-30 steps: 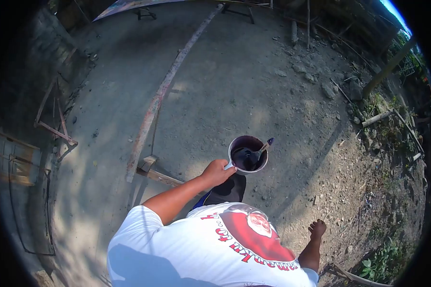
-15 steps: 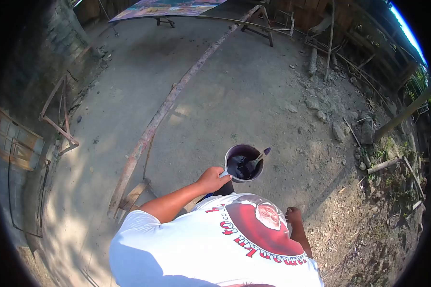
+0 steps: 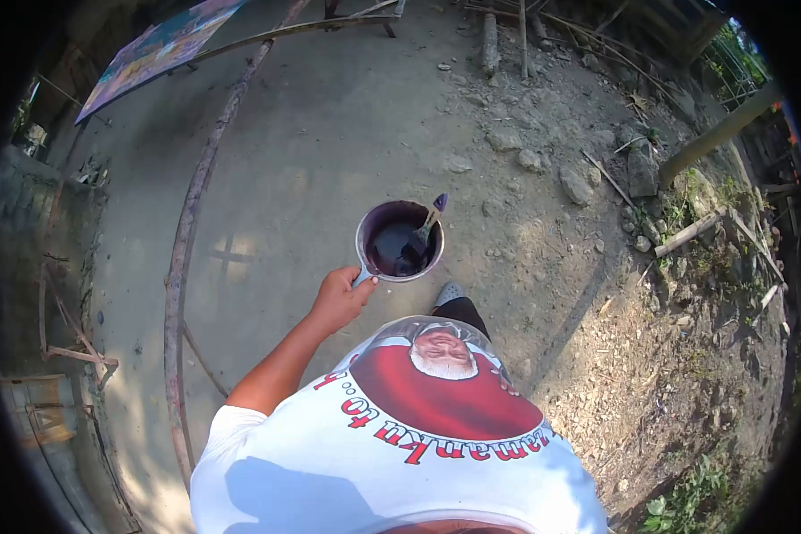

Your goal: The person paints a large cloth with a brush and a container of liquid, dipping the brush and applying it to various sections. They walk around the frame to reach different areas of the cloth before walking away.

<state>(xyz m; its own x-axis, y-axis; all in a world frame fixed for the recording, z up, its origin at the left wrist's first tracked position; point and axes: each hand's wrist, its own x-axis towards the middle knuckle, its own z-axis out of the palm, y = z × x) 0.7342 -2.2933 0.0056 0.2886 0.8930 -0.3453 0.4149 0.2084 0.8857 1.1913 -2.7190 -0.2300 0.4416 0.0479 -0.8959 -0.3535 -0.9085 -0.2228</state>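
My left hand (image 3: 341, 299) is closed round the short handle of a dipper-like pot (image 3: 362, 238) and holds it out in front of my body. Dark purple liquid (image 3: 392, 247) lies in the bottom, and the inner wall is stained the same colour. A paintbrush (image 3: 428, 222) leans in the pot, bristles down in the liquid, its purple-tipped handle sticking out over the far right rim. I cannot see my right hand; it is out of sight beyond my printed white shirt (image 3: 311, 454).
A long pole (image 3: 191, 214) runs along the left. At the upper left a painted cloth (image 3: 156, 53) is stretched on a frame. Rocks (image 3: 576, 185) and rubble lie on the right, with a slanted post (image 3: 716, 133). My shod foot (image 3: 450, 292) is on the bare ground.
The view has swung to the right and moved forward. The pot, still in my left hand, sits further left and higher in view. One foot has come into sight; my right hand has gone from view.
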